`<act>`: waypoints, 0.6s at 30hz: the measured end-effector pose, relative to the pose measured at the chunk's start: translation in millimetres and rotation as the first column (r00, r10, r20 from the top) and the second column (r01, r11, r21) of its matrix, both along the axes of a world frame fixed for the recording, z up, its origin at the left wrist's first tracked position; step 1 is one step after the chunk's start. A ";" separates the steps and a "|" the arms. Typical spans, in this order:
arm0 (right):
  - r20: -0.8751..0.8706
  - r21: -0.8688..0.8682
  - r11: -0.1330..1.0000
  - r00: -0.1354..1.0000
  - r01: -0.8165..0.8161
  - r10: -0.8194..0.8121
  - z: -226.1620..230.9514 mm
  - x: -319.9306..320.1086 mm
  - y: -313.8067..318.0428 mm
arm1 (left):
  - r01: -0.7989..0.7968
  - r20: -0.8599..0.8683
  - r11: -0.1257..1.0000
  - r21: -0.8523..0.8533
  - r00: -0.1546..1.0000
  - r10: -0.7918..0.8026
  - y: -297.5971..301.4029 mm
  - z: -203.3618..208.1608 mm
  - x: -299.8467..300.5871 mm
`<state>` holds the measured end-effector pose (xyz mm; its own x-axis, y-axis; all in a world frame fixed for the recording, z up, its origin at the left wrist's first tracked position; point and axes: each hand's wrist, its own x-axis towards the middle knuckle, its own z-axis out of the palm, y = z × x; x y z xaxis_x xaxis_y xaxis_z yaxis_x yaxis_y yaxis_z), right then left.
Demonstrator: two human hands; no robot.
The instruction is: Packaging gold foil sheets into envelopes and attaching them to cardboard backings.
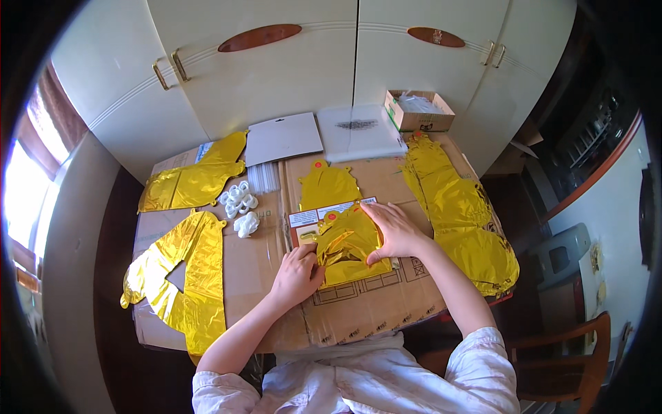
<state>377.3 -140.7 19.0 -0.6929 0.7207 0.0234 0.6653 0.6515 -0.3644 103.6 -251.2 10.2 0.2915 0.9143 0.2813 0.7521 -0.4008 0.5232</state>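
A folded gold foil balloon (348, 243) lies in front of me, on top of a printed card (303, 219). At its left edge my left hand (300, 274) has its fingers curled in, closed on the foil. My right hand (398, 233) rests along the balloon's right edge, thumb and fingers spread apart. Just beyond is another folded gold foil balloon (328, 186) with a small red spot at its top. Under the hands the foil is creased and bulges a little; the fingertips of my left hand are partly hidden.
Larger gold foil balloons lie flat at the left (200, 276), far left (189, 181) and right (455, 214) of the cardboard-covered table (265, 241). White ribbon rolls (239, 200), clear straws (263, 178), a white card (284, 139), clear plastic bags (362, 134) and an open box (422, 121) sit farther back.
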 end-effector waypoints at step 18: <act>-0.080 0.056 0.998 0.996 -0.025 0.029 -4.4 2.3 2.3 | 0.229 -0.384 0.973 0.033 0.902 -0.199 -52.2 13.0 81.7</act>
